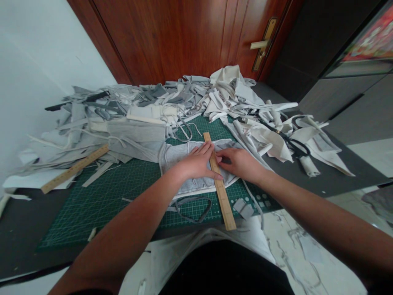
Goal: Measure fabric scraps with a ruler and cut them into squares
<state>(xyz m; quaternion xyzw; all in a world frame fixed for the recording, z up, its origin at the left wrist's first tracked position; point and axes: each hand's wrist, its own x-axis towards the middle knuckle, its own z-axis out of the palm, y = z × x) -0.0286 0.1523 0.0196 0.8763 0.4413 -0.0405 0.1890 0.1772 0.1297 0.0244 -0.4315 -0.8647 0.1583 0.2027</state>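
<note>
From my remote post I find the left hand (pixel 201 162) spread flat, gripping nothing, pressing the wooden ruler (pixel 226 207) onto grey fabric (pixel 172 157). The right hand (pixel 236 162) is curled at the ruler's 3 o'clock edge; I cannot tell whether it grips anything (its fingertips are obscured). The fabric lies beneath both on the green mat (pixel 113 192). Recommended: even pressure along the ruler, cloth smoothed, fingertips clear of the edge. A small scrap (pixel 243 209) sits at 5 o'clock, a second ruler (pixel 75 168) at 9, heaped offcuts (pixel 153 94) from 10 to 1.
</note>
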